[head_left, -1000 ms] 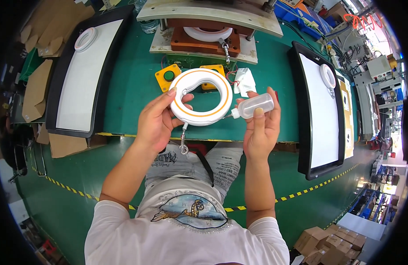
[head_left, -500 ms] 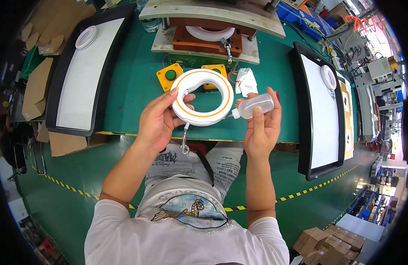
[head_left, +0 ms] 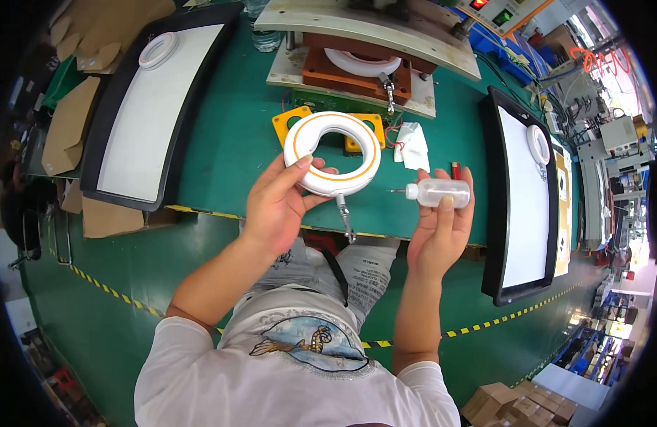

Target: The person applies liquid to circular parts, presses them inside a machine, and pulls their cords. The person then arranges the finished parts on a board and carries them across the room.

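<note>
My left hand point(head_left: 275, 206) grips a white plastic ring point(head_left: 364, 153) with an orange line round its face, thumb in front and fingers through the opening. From the ring's lower edge hangs a metal snap hook point(head_left: 347, 220). My right hand point(head_left: 442, 231) holds a clear squeeze bottle point(head_left: 444, 193) lying sideways, thumb across its side. The bottle's thin needle tip points left toward the ring, with a gap between them. Behind the ring sit two yellow button boxes point(head_left: 279, 128), partly hidden by it.
A press point(head_left: 421, 107) at the back holds another white ring point(head_left: 357, 64) in a brown block. Black-rimmed trays stand left point(head_left: 147, 107) and right point(head_left: 531, 228), each with a ring on it. A crumpled white cloth point(head_left: 412, 147) and a red lighter point(head_left: 456, 170) lie on the green table.
The ring has turned, its snap hook swinging to the right. My right hand and the bottle have moved right, and the needle tip is now apart from the ring.
</note>
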Demonstrator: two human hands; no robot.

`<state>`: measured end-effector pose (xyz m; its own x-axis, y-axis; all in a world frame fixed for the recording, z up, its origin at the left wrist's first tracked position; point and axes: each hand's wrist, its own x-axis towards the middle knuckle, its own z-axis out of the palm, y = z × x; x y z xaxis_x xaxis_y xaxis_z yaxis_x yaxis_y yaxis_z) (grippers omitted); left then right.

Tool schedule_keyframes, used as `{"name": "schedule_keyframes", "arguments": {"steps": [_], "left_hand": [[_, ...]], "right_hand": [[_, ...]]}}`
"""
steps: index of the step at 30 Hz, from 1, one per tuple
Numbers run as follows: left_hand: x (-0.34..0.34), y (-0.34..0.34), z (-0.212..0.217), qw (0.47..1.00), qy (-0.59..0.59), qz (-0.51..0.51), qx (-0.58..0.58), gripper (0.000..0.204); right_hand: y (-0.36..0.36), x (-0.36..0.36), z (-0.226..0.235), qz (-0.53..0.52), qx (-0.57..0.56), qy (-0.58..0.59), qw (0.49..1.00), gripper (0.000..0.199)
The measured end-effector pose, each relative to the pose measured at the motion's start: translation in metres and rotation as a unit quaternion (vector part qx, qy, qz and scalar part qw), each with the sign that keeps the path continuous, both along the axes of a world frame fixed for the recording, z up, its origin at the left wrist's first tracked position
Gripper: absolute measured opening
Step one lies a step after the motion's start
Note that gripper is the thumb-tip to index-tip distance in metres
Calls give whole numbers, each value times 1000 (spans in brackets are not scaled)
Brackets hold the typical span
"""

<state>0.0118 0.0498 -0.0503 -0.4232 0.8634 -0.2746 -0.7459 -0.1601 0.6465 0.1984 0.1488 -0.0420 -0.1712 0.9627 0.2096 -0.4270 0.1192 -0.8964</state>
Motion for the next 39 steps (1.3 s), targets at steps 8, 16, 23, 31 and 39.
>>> {"name": "schedule_keyframes", "arguments": {"steps": [8, 16, 23, 31, 39], "left_hand": [[21, 8, 7, 999, -9, 41, 21, 33], [21, 6, 9, 999, -5, 44, 30, 34], [22, 7, 9, 999, 12, 44, 27, 32], [21, 6, 6, 999, 6, 43, 32, 33], [9, 2, -2, 998, -49, 12, 46, 37]], "right_hand": [[-31, -16, -17, 35, 105, -14, 994, 62], [-33, -23, -17, 34, 113, -25, 993, 60], [-33, -24, -15, 29, 124, -52, 990, 57], [-32, -24, -18, 34, 124, -56, 990, 57], [-27, -14, 6, 24, 15, 41, 999, 62]]}}
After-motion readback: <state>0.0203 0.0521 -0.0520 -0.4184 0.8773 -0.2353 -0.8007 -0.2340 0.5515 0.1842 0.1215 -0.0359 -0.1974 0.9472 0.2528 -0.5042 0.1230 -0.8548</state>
